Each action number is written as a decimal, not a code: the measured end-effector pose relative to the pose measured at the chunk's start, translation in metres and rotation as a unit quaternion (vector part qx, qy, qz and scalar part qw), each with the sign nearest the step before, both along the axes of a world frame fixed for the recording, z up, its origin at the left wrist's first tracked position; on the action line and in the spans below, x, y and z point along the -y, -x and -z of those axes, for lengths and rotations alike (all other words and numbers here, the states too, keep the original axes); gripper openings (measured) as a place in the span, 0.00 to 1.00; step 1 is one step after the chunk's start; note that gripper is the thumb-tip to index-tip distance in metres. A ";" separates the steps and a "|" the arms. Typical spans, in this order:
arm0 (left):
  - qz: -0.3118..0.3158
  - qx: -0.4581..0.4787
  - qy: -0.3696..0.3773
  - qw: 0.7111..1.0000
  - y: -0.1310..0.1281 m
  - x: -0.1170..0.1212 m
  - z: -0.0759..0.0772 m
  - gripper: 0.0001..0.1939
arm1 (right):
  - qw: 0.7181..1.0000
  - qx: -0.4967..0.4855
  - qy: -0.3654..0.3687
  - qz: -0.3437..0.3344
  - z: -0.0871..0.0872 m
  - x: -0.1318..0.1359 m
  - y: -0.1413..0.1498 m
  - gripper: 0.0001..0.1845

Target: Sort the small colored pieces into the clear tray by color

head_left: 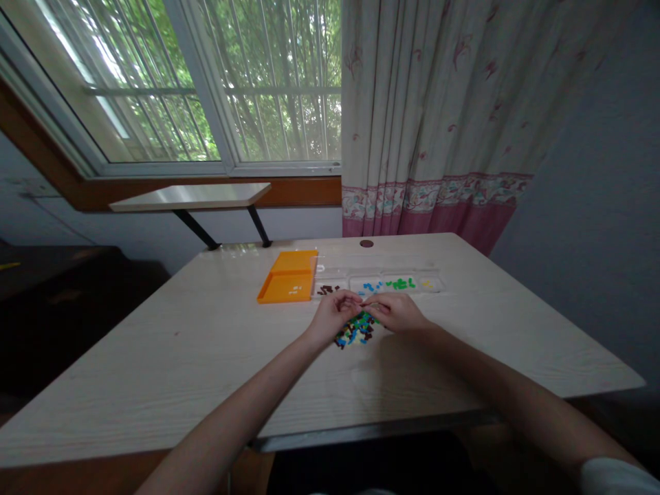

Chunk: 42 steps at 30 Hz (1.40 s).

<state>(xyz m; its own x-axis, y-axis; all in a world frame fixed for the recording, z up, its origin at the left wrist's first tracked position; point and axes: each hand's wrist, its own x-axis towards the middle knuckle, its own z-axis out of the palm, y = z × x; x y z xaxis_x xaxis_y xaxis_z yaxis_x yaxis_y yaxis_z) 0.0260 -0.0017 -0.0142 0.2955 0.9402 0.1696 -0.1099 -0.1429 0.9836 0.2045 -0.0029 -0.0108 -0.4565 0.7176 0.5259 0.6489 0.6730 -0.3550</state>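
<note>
My left hand (336,315) and my right hand (397,311) meet at the fingertips above a heap of small mixed pieces (355,333). Both are closed in a pinch, and a tiny brown piece (363,304) seems to sit between them, partly hidden by the fingers. Blue, green, brown and pale yellow bits make up the heap on the table. Just beyond the hands stands a clear compartment box (438,280). Sorted by colour inside it lie brown pieces (328,290), blue pieces (372,286), green pieces (401,283) and a few yellow pieces (427,284).
Left of the clear box lies an open orange case (286,276) with a few white pieces (295,290) in it. A raised shelf (190,196) on black legs occupies the table's back left. A dark round disc (366,243) is near the table's (206,371) back edge, before the curtain.
</note>
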 end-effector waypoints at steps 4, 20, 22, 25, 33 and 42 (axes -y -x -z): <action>0.006 -0.017 0.004 1.000 0.000 0.002 -0.002 0.14 | 1.000 -0.008 0.019 -0.010 0.000 -0.001 -0.004 0.12; -0.125 -0.181 -0.209 0.953 0.010 0.004 -0.012 0.08 | 0.977 0.056 0.188 -0.079 -0.023 -0.007 -0.031 0.11; -0.157 -0.178 -0.233 0.943 0.014 0.004 -0.016 0.07 | 0.961 0.089 0.248 -0.087 -0.024 -0.011 -0.045 0.11; -0.187 -0.171 -0.240 0.937 0.017 0.005 -0.021 0.07 | 0.945 0.109 0.296 -0.085 -0.020 -0.015 -0.055 0.12; -0.197 -0.153 -0.253 0.935 0.018 0.005 -0.024 0.07 | 0.929 0.103 0.334 -0.120 -0.014 -0.013 -0.041 0.10; -0.239 -0.201 -0.258 0.914 0.024 -0.004 -0.021 0.08 | 0.929 0.107 0.332 -0.124 -0.012 -0.015 -0.039 0.13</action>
<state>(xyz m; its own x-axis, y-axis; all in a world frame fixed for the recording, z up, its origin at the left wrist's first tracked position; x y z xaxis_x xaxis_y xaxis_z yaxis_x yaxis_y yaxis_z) 0.0017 0.0018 0.0068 0.0087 0.8040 0.5946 0.4424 -0.5364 0.7187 0.2434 0.0126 0.0016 -0.6943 0.7101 -0.1170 0.6066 0.4899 -0.6261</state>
